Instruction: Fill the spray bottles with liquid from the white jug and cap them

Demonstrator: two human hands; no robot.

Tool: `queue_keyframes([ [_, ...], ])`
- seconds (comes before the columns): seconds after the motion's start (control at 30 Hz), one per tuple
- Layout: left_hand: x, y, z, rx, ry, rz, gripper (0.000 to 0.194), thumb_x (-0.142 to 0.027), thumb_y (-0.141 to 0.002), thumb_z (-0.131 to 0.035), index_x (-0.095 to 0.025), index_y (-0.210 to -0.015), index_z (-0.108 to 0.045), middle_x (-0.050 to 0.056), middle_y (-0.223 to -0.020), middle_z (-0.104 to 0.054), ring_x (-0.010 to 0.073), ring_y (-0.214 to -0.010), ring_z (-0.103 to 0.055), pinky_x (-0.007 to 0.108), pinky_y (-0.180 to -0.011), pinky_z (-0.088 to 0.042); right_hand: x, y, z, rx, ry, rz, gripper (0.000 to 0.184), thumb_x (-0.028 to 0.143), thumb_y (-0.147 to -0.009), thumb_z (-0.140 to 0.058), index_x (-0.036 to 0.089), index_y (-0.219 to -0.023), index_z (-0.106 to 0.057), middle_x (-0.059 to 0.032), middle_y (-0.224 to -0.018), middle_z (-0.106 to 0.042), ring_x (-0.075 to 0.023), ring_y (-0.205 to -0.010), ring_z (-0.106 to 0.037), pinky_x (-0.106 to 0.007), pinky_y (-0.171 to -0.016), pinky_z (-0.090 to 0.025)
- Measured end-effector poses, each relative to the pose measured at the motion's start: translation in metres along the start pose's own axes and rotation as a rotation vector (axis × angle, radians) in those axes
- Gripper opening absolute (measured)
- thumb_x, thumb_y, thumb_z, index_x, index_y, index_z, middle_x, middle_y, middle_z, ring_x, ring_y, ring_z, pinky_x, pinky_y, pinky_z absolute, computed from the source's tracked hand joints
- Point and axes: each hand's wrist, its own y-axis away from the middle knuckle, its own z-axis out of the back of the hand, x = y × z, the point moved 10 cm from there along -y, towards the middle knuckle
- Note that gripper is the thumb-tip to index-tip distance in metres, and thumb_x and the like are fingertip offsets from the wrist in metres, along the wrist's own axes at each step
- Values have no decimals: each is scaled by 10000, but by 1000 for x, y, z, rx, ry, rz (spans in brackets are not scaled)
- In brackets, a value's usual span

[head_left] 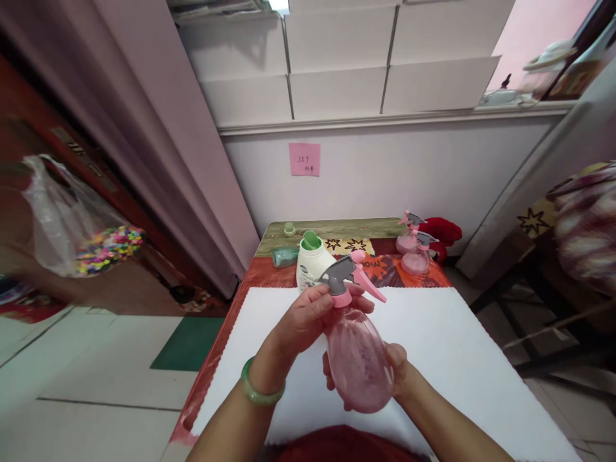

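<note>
A clear pink spray bottle with a grey and pink trigger head is held tilted above the white mat. My left hand, with a green bangle at the wrist, is closed around the pink collar below the trigger head. Lower down, my right hand wraps the bottle's body from the right and beneath, its fingers partly hidden behind it. Just behind the trigger head stands a white jug with a green scoop-like piece in its mouth.
At the table's back right stand two more pink spray bottles beside a red object. A small greenish bottle lies left of the jug, and a green cap sits behind. A wall rises beyond; a dark stool stands right.
</note>
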Motion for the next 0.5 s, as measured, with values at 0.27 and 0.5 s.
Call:
queue_keyframes([
  [0.27,-5,7,32,-242,1,-68,306,-408,-745,-861,-172,-929,-796,127,-982,-777,262,-877,-723,379,-826,-553,41,-4,15,-233,342,315,1079,620,-438,-965,235,-1366,-573,-143,-1344,-651,-351,-1262,-601,-498,-1077,-444],
  [0.5,-15,16,49,-539,-60,-186,279,-276,-783,-850,-201,-1029,-744,51,-935,-768,159,-832,-687,284,-799,-518,68,29,37,-852,835,597,1219,467,-404,-1025,287,-1462,-448,-117,-1436,-563,-369,-1309,-548,-512,-1126,-424],
])
